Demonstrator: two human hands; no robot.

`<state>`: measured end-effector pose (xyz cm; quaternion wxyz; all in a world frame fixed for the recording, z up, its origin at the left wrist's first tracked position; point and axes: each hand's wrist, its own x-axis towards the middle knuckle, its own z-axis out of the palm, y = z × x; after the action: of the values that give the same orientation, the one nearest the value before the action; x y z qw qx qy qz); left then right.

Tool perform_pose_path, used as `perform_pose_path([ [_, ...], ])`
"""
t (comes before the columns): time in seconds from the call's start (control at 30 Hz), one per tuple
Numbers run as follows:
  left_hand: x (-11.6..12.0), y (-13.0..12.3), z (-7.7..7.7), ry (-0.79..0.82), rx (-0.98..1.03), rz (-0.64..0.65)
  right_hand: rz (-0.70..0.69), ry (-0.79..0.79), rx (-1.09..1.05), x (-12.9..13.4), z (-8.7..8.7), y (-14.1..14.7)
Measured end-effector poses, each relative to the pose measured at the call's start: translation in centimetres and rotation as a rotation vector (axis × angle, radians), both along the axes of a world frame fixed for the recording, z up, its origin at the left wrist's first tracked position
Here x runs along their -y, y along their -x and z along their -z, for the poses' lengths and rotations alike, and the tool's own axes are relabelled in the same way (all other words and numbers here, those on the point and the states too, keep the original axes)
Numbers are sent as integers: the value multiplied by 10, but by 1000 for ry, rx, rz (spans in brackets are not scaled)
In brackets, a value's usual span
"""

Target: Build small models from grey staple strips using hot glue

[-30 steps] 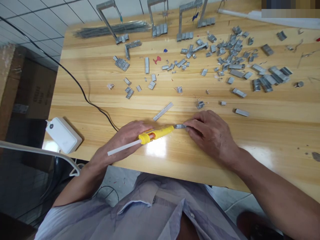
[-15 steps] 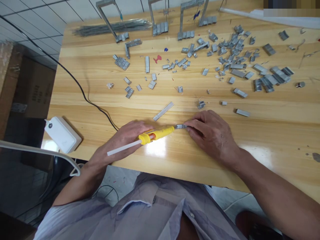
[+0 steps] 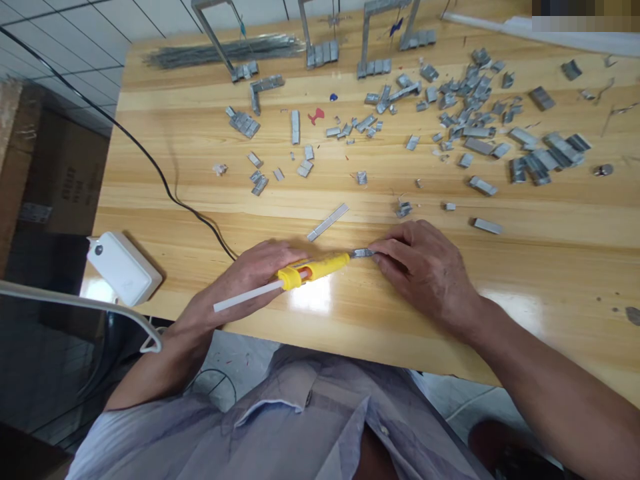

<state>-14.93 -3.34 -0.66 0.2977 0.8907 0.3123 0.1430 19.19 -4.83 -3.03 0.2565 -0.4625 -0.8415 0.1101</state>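
Observation:
My left hand (image 3: pixel 257 270) is wrapped round a yellow hot glue gun (image 3: pixel 327 266). A white glue stick (image 3: pixel 247 295) juts out of its back end, over my wrist. The gun's nozzle points right and meets a small grey metal piece (image 3: pixel 363 253); whether they touch, I cannot tell. Thumb and fingers of my right hand (image 3: pixel 425 270) pinch that piece at its right end. Just beyond the gun a flat silver strip of staples (image 3: pixel 327 223) lies slantwise on the table. A small bent grey piece (image 3: pixel 403 209) lies beyond my right hand.
Many grey staple blocks (image 3: pixel 530 157) are scattered over the wooden table (image 3: pixel 200 160). Grey frames (image 3: pixel 367 40) stand at the back beside a bundle of thin wires (image 3: pixel 225 53). A black cable (image 3: pixel 150 160) crosses the left side, near a white box-shaped device (image 3: pixel 124 268).
Both hands, the glue gun and the grey piece keep nearly the same position. The view has shifted very slightly.

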Motion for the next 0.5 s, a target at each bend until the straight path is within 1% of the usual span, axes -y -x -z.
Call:
perform_pose_path([
  [0.27, 0, -4, -3, -26, 36, -12, -11, -26, 0, 0, 0, -1],
  [0.5, 1, -2, -2, 19, 6, -24, -11, -18, 1, -1, 0, -1],
])
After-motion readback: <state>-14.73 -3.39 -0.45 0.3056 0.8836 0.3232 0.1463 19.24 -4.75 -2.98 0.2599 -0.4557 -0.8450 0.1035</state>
